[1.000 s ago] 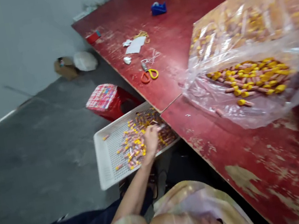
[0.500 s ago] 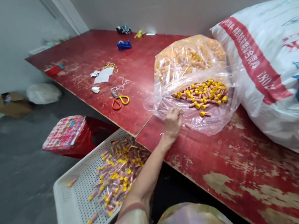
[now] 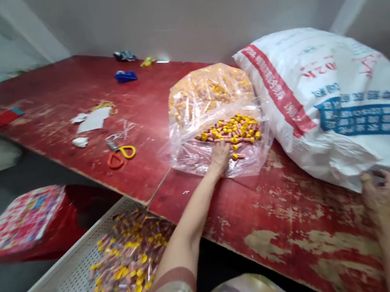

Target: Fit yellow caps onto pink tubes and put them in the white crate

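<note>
My left hand [image 3: 220,155] reaches into the mouth of a clear plastic bag [image 3: 197,158] lying on the red table. Its fingertips are down at a pile of small pink pieces with yellow caps [image 3: 239,128]; whether they grip any is too small to make out. More such pieces show through the upper part of the bag. On the right, my right hand [image 3: 384,193] is closed at the lower edge of a big, full white woven sack [image 3: 332,152] with red and blue print, thumb and fingers bent against its loose edge.
Below the table's left edge sits a white perforated crate [image 3: 57,286] with many capped pieces. Scissors [image 3: 121,155], paper [image 3: 95,119] and a blue tape dispenser [image 3: 125,76] lie on the worn red table [image 3: 152,118]. A red stool [image 3: 30,220] stands at left.
My left hand has moved from the bag's near edge further in, to the capped pieces. My right hand has come into sight at the sack. The view has turned right.
</note>
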Available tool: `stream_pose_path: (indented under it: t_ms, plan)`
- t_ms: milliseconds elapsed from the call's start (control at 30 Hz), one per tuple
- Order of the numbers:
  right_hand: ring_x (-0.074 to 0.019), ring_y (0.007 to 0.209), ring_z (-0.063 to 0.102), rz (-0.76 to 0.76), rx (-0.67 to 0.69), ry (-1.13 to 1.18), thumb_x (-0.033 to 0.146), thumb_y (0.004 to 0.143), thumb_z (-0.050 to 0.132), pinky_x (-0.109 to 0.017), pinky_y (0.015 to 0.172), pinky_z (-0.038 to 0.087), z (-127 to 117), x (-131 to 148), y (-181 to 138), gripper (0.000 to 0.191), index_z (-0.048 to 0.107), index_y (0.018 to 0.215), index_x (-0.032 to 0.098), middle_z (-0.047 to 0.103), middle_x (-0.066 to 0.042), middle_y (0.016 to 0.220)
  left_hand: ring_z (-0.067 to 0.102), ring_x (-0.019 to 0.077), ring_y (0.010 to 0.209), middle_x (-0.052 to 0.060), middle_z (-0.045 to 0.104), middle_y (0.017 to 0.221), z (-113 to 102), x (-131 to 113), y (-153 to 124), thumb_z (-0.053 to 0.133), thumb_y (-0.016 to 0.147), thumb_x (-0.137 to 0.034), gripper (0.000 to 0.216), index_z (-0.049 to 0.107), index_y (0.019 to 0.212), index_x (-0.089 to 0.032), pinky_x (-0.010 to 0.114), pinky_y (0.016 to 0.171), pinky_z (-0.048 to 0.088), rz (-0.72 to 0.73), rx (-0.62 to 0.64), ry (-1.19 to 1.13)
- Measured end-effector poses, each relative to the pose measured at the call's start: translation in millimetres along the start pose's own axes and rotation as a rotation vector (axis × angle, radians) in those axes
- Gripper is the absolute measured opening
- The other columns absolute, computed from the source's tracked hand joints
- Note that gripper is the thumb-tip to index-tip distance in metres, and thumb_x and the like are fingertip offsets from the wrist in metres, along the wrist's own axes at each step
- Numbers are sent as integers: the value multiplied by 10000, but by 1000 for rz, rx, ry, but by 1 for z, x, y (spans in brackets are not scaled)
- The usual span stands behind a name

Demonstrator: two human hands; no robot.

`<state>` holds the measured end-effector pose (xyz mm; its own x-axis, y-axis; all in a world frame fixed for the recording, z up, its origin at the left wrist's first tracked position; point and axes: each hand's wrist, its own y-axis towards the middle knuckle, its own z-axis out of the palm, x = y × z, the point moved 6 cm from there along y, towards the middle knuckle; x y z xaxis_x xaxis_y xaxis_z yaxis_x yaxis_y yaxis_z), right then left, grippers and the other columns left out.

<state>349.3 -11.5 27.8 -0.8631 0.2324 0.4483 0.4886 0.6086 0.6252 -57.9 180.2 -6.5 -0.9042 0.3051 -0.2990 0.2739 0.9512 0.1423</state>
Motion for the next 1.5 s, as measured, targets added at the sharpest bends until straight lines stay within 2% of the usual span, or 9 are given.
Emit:
stream_pose_path:
  t_ms: [67, 267, 467, 633, 733, 900, 1000, 1267, 1500]
  plan:
    - [-290, 707, 552, 22, -63, 7, 470, 846, 504, -432, 667, 404, -13, 4, -28, 372, 668, 973, 161, 593, -156, 764, 516, 273, 1060, 194, 540, 1161, -1, 3, -5, 436, 878, -106, 222, 604, 1023, -112, 380, 890, 384, 8, 8, -2]
    - [-214, 885, 580, -248, 326, 370, 402, 885, 523, -351, 784, 472, -5, 86, -87, 300, 625, 1062, 182, 608, -89, 966, 554, 185, 838, 80, 585, 898, -22, -22, -47, 536, 793, -113, 87, 574, 860, -153, 306, 772, 433, 89, -183, -489]
    - [-176, 859, 574, -416, 632, 602, 360, 905, 555, -291, 715, 479, 5, 148, -105, 279, 611, 1133, 209, 553, -82, 980, 542, 111, 724, 11, 607, 808, -24, -95, -125, 603, 784, -208, 120, 599, 895, -162, 227, 668, 421, 248, 68, -1075]
    - [-198, 876, 566, -440, 744, 610, 389, 897, 571, -340, 771, 462, 12, 162, -110, 266, 644, 1097, 229, 604, -75, 969, 555, 121, 742, 25, 624, 797, -21, -88, -139, 678, 751, -243, 119, 665, 825, -151, 238, 680, 418, 173, 78, -1205]
    - [-219, 891, 549, -333, 784, 586, 414, 848, 633, -395, 835, 433, 16, 156, -113, 256, 681, 1033, 244, 638, -60, 948, 559, 114, 704, 13, 615, 773, -9, -76, -142, 709, 728, -289, 188, 659, 838, -145, 239, 665, 435, 22, 144, -1387]
    - [-171, 836, 608, 350, 639, 1075, 377, 744, 729, -314, 749, 512, 22, 132, -113, 304, 611, 980, 227, 620, -32, 948, 567, 97, 675, -15, 605, 749, 11, -73, -154, 756, 671, -300, 283, 612, 862, -149, 235, 668, 469, -238, 154, -1669]
    - [-177, 815, 647, 558, 610, 1290, 340, 678, 778, -348, 792, 537, 26, 142, -122, 424, 546, 1016, 233, 599, -7, 929, 572, 93, 670, -18, 609, 742, 15, -79, -161, 767, 655, -288, 295, 599, 854, -149, 228, 657, 474, -273, 137, -1721]
    - [-155, 885, 634, 562, 563, 1341, 310, 698, 763, -297, 835, 501, 35, 157, -144, 354, 502, 917, 213, 611, -9, 944, 589, 101, 635, -6, 623, 680, 12, -85, -168, 741, 681, -294, 195, 659, 759, -135, 230, 645, 480, -323, 71, -1623]
    - [-152, 828, 590, 289, 816, 959, 413, 750, 710, -267, 743, 488, 36, 160, -157, 321, 550, 921, 193, 604, -41, 961, 662, 171, 812, 57, 727, 875, 11, -93, -183, 634, 773, -260, 188, 735, 901, -168, 293, 799, 512, -278, 5, -1412]
